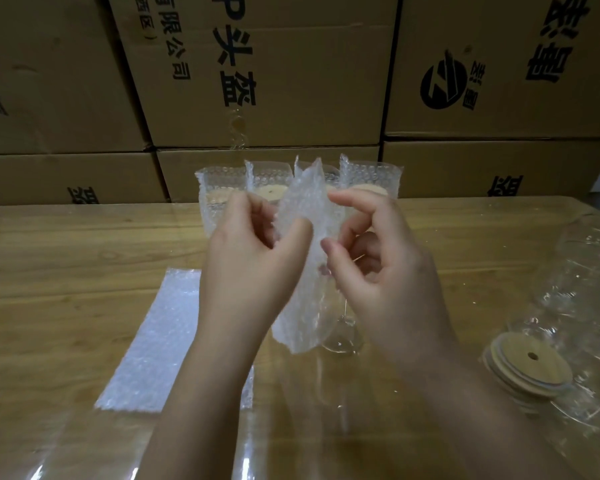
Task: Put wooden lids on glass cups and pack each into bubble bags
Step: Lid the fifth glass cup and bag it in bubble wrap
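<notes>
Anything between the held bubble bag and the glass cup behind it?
Nothing visible. Left hand and right hand pinch the bubble bag directly in front of the glass cup; the cup's top is hidden behind them.

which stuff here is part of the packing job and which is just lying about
Job:
bubble bag, held by left hand and right hand
spare bubble bags
wooden lids
glass cup
packed cups

Lying about:
cardboard boxes behind the table
</notes>
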A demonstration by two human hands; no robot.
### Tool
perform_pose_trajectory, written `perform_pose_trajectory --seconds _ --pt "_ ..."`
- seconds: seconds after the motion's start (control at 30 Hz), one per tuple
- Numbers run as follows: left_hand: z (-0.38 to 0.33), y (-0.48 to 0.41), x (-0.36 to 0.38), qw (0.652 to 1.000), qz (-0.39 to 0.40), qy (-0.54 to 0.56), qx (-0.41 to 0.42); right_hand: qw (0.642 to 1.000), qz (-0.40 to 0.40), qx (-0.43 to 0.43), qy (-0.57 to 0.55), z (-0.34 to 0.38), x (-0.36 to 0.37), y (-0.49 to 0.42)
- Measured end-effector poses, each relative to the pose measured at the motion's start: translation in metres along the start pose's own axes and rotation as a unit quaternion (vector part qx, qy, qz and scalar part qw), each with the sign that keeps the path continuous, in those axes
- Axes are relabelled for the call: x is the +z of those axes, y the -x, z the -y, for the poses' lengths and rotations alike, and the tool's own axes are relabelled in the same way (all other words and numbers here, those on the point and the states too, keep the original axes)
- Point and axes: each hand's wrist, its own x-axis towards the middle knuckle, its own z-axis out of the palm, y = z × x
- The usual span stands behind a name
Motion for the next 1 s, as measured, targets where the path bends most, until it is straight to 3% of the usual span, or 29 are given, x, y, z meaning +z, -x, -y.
perform_pose_trajectory --seconds 0.27,0.43,0.57,0.67,0.8,1.0 --pt "-0.001 0.005 -0.020 0.983 0.107 -0.144 0.043 0.992 -0.065 -0.022 0.102 -0.006 -0.016 -0.006" --pt "-0.002 0.005 -0.020 0.982 0.083 -0.150 0.080 0.993 -0.058 -0.037 0.093 -0.001 -0.022 -0.008" --pt "0.003 0.001 -0.023 0.979 0.040 -0.184 0.078 0.975 -0.055 -0.062 0.204 0.001 -0.022 -0.007" --pt "0.006 -0.005 -0.035 0.976 -0.007 -0.210 0.064 0.962 -0.068 -0.020 0.263 0.000 -0.026 -0.009" --pt "0.004 -0.006 -0.042 0.978 -0.034 -0.194 0.069 0.968 -0.034 0.013 0.247 0.000 -0.023 -0.008" --pt "-0.004 0.004 -0.020 0.978 0.011 -0.175 0.109 0.976 -0.032 -0.136 0.168 0.021 -0.015 -0.003"
